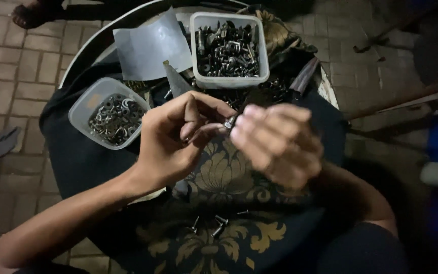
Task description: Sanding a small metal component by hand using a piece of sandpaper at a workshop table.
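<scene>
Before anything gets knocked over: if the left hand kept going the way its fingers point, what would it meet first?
The left hand points right, at the small bolt pinched at its fingertips, with the blurred right hand just beyond. It would probably meet those first, not the tubs; depth is unclear.

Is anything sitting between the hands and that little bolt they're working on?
Nothing visible. The small bolt is already pinched between the left hand and the right hand, above the patterned cloth. The tub of washers and the tub of bolts sit farther back.
</scene>
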